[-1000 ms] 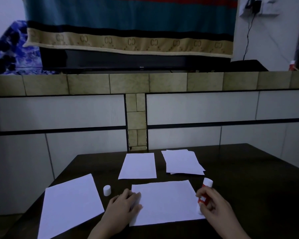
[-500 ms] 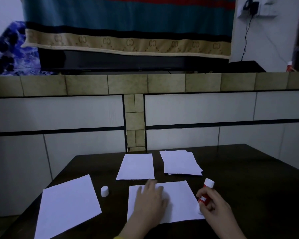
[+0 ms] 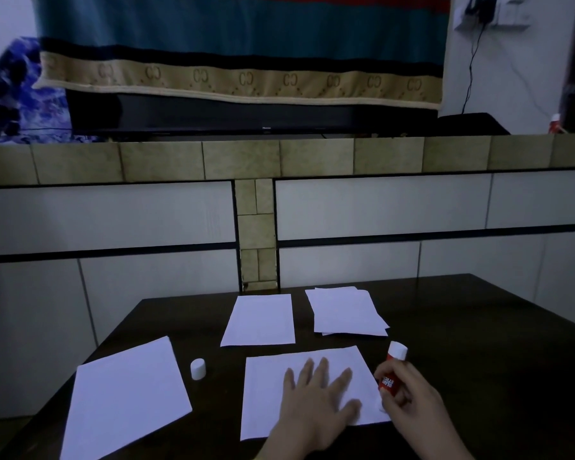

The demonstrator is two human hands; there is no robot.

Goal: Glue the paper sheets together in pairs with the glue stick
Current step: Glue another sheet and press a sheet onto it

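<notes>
A white paper sheet (image 3: 266, 393) lies in front of me on the dark table (image 3: 478, 343). My left hand (image 3: 316, 400) rests flat on its middle, fingers spread. My right hand (image 3: 409, 400) grips the red glue stick (image 3: 392, 370) upright at the sheet's right edge, its white end pointing up. The glue stick's white cap (image 3: 198, 369) stands on the table left of the sheet. Another single sheet (image 3: 123, 400) lies at the left, one more (image 3: 261, 320) sits further back, and a small stack of sheets (image 3: 346, 312) lies at the back right.
The table's far edge meets a tiled wall (image 3: 256, 227) with a ledge above it. A dark television (image 3: 246, 117) under a patterned cloth stands on the ledge. The right side of the table shows bare dark wood.
My left hand has slid from the sheet's left edge across to its middle and right, flat on the paper. The right hand keeps holding the glue stick in about the same place.
</notes>
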